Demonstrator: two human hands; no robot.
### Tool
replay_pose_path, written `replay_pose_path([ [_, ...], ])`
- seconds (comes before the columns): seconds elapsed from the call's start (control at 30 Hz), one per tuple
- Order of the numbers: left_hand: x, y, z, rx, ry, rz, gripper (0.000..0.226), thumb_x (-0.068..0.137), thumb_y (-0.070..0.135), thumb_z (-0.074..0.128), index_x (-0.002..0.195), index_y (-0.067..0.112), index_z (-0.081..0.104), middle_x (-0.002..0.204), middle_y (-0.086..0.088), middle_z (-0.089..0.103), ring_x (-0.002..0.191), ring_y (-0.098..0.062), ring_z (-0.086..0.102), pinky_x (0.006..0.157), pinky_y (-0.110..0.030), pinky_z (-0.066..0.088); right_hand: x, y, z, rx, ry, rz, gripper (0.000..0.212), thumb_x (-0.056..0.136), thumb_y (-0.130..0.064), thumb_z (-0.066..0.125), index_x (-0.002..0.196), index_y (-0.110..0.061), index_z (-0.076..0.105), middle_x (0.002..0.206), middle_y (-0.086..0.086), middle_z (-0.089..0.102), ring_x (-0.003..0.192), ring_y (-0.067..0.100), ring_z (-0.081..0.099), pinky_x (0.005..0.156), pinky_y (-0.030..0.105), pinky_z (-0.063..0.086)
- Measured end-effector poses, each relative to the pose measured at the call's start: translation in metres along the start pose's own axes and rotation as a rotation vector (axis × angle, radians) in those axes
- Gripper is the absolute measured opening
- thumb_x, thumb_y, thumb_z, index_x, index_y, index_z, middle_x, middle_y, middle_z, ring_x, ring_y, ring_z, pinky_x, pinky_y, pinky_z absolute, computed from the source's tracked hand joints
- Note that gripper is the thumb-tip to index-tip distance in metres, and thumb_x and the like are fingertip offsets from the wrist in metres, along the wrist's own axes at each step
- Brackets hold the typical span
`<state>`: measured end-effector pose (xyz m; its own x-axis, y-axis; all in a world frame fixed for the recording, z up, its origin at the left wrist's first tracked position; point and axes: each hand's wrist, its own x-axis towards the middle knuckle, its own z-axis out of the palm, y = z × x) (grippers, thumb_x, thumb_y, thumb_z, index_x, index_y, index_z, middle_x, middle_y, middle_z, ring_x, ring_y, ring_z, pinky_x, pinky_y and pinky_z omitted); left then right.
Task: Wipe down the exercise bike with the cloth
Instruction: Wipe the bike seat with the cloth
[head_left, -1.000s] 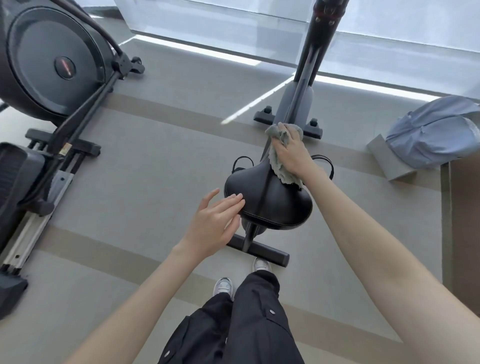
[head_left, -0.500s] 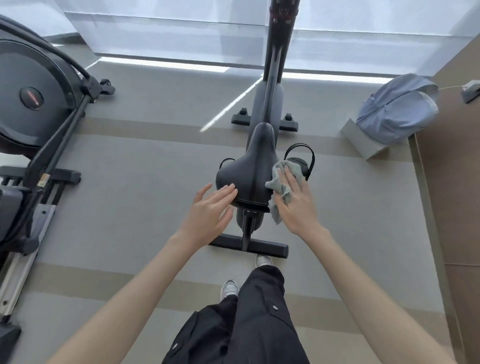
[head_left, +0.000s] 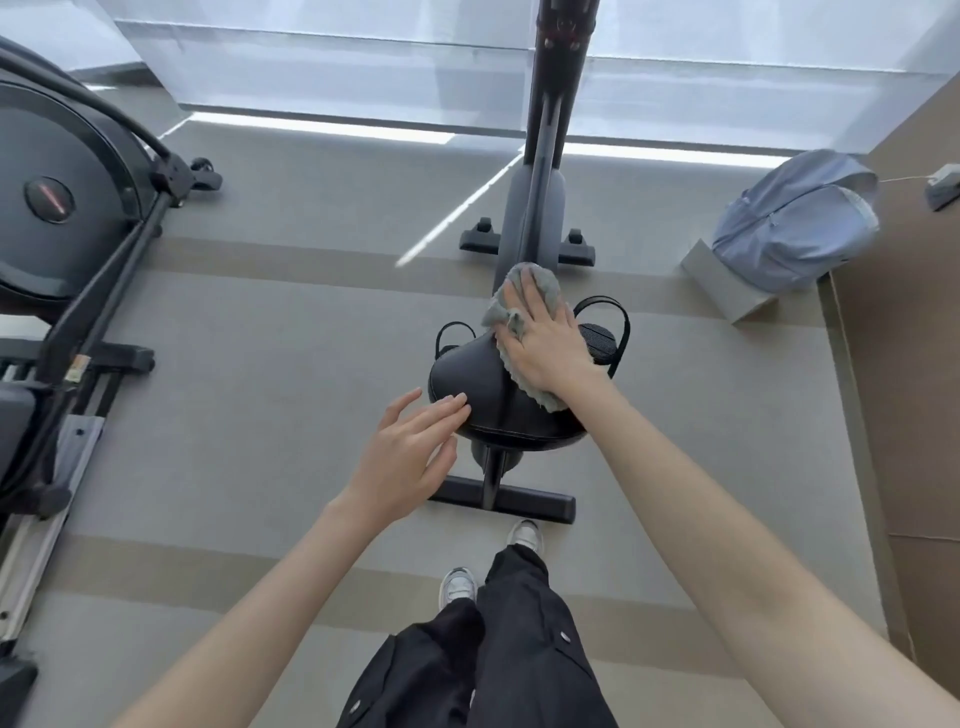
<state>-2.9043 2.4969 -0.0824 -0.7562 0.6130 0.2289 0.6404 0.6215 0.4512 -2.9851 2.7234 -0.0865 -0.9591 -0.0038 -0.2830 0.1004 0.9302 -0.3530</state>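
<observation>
So you're standing right behind the exercise bike (head_left: 537, 218), looking down over the black saddle (head_left: 483, 384), with the bike's post running up and out of the top of the shot. Your right hand (head_left: 545, 343) is laid flat, fingers stretched out and close together, pressing the grey cloth (head_left: 540, 283) onto the nose end of the saddle, right where it narrows toward the frame. The cloth is bunched up under your palm, with a bit poking out past your fingertips and a frilly edge hanging out near your wrist. Your left hand (head_left: 410, 452) is open with the fingers loosely spread, not gripping anything, fingertips resting on the left rear edge of the saddle (or just barely touching it, hard to say from this angle). One pedal (head_left: 597, 340) with its strap sticks out just right of your right hand. The bike's rear foot bar (head_left: 519, 501) sits on the grey carpet (head_left: 260, 364) just ahead of your sneakers (head_left: 457, 584). Off to the left there's a big elliptical machine (head_left: 67, 208), well apart from the bike, and over on the right a pale blue backpack (head_left: 795, 223) sits on the floor beside the brown wall.
</observation>
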Motion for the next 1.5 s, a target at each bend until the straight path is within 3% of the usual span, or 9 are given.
replay_pose_path([
  [0.27, 0.016, -0.001, -0.008, 0.023, 0.039, 0.023, 0.028, 0.091, 0.012, 0.051, 0.105, 0.006, 0.074, 0.112, -0.003, 0.072, 0.095, -0.015, 0.068, 0.106, -0.038, 0.038, 0.067, 0.011, -0.032, 0.236, -0.047, -0.023, 0.054, 0.100, -0.043, 0.033, 0.146, -0.014, 0.029, 0.152, 0.010, 0.025, 0.141, 0.032, 0.021, 0.115, 0.042, 0.018],
  [0.43, 0.023, 0.002, -0.011, 0.079, 0.091, 0.012, 0.028, 0.091, 0.013, 0.052, 0.106, 0.006, 0.074, 0.112, -0.003, 0.072, 0.098, -0.014, 0.066, 0.105, -0.039, 0.039, 0.011, 0.013, -0.023, 0.242, 0.009, -0.085, 0.063, 0.101, -0.030, 0.036, 0.152, -0.012, 0.004, 0.159, 0.009, -0.006, 0.146, 0.028, -0.002, 0.114, 0.041, 0.020],
  [0.53, 0.034, 0.006, -0.011, 0.082, 0.071, 0.026, 0.029, 0.092, 0.015, 0.051, 0.109, 0.006, 0.073, 0.116, -0.003, 0.070, 0.107, -0.016, 0.065, 0.106, -0.037, 0.037, -0.051, 0.026, -0.010, 0.087, -0.034, -0.112, 0.062, 0.101, -0.037, 0.028, 0.152, -0.016, 0.001, 0.160, 0.005, -0.008, 0.146, 0.026, 0.005, 0.112, 0.041, 0.028],
  [0.77, 0.079, 0.009, -0.007, 0.155, -0.273, 0.256, 0.043, 0.097, 0.027, 0.042, 0.127, 0.004, 0.062, 0.134, -0.007, 0.060, 0.128, -0.020, 0.053, 0.114, -0.039, 0.025, -0.140, 0.038, 0.034, 0.338, 0.122, -0.049, 0.060, 0.096, -0.046, 0.021, 0.149, -0.028, 0.000, 0.156, -0.015, -0.011, 0.144, 0.004, -0.011, 0.118, 0.023, -0.001],
  [0.83, 0.089, 0.006, -0.006, 0.174, -0.370, 0.347, 0.045, 0.099, 0.031, 0.039, 0.130, 0.006, 0.061, 0.135, -0.006, 0.059, 0.130, -0.019, 0.051, 0.115, -0.041, 0.024, -0.118, 0.034, 0.035, 0.491, 0.181, 0.040, 0.055, 0.102, -0.038, 0.032, 0.150, -0.024, 0.012, 0.157, -0.014, -0.001, 0.142, -0.004, -0.011, 0.118, 0.024, -0.004],
  [1.03, 0.111, -0.019, -0.011, 0.187, -0.508, 0.586, 0.048, 0.100, 0.032, 0.033, 0.134, 0.007, 0.057, 0.138, -0.005, 0.057, 0.133, -0.019, 0.047, 0.117, -0.041, 0.017, -0.072, 0.029, 0.008, 0.820, 0.147, 0.534, 0.042, 0.096, -0.044, 0.043, 0.132, -0.023, 0.050, 0.134, 0.004, 0.055, 0.124, 0.024, 0.049, 0.100, 0.034, 0.038],
  [1.17, 0.121, -0.030, -0.014, 0.179, -0.554, 0.706, 0.051, 0.100, 0.032, 0.030, 0.137, 0.006, 0.054, 0.141, -0.007, 0.054, 0.135, -0.020, 0.045, 0.118, -0.036, 0.009, -0.081, 0.002, 0.027, 0.902, 0.537, 0.707, 0.034, 0.096, -0.045, 0.044, 0.119, -0.023, 0.056, 0.121, 0.001, 0.061, 0.115, 0.023, 0.055, 0.092, 0.032, 0.040],
  [1.27, 0.126, -0.034, -0.017, 0.175, -0.592, 0.766, 0.055, 0.099, 0.033, 0.027, 0.139, 0.005, 0.052, 0.143, -0.009, 0.051, 0.137, -0.022, 0.043, 0.117, -0.035, 0.006, -0.098, -0.037, 0.053, 0.942, 0.851, 0.694, 0.042, 0.100, -0.030, 0.044, 0.140, -0.017, 0.041, 0.148, 0.004, 0.036, 0.137, 0.018, 0.032, 0.111, 0.030, 0.027],
  [1.5, 0.137, -0.044, -0.019, 0.179, -0.657, 0.875, 0.056, 0.098, 0.031, 0.025, 0.141, 0.005, 0.048, 0.149, -0.008, 0.045, 0.141, -0.020, 0.036, 0.118, -0.037, 0.007, -0.106, -0.108, 0.104, 0.704, 0.852, 0.641, 0.063, 0.096, -0.037, 0.027, 0.150, -0.015, 0.002, 0.159, 0.001, -0.006, 0.144, 0.008, -0.015, 0.119, 0.034, 0.005],
])
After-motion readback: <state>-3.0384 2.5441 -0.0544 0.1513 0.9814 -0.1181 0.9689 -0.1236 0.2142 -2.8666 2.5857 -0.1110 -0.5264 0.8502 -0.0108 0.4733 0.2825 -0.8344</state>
